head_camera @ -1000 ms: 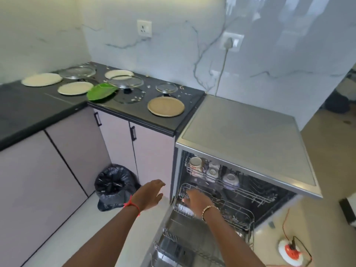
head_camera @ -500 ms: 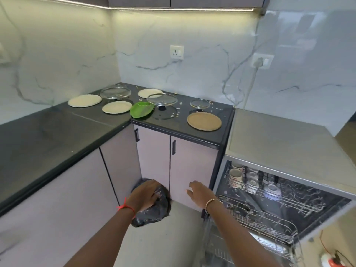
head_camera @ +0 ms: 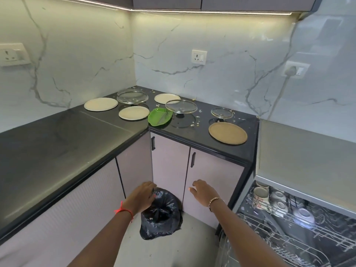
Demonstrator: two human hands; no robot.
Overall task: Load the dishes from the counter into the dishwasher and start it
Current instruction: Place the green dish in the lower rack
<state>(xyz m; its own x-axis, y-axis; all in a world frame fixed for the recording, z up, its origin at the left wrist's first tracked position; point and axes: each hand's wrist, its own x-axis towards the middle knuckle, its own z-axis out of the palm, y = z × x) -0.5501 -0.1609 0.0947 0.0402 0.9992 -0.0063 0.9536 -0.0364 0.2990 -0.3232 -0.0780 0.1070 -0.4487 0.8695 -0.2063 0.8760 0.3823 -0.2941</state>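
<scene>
**Empty hands at the cupboards, next dish yet to be fetched**

The left hand (head_camera: 143, 196) hung low with its fingers loosely bent and held nothing. It showed in front of a black bin bag (head_camera: 160, 216) on the floor, and whether it touched the bag could not be told. The right hand (head_camera: 202, 191) was beside it, apart from it, fingers relaxed and slightly spread, also empty, in front of a cupboard door.

The step in hand looked like the reach for another dish, with loading only partly done. The dishwasher (head_camera: 300, 191) stood open at the right. Its upper rack (head_camera: 316, 231) held cups (head_camera: 261, 195) and small bowls, and the lower rack (head_camera: 269, 245) showed mostly bare wire.

All the dishes left to load lay on the dark counter (head_camera: 57, 143). A brown plate (head_camera: 228, 133) lay flat nearest the dishwasher. A green dish (head_camera: 159, 117) sat at the counter's edge, and behind it were cream plates (head_camera: 133, 112) and glass lids (head_camera: 181, 106). Food scraps (head_camera: 194, 123) were scattered around them.

The next move would call for raising a hand to the counter, probably to the brown plate, and working fingertips under its low rim, since it lay flat.
</scene>
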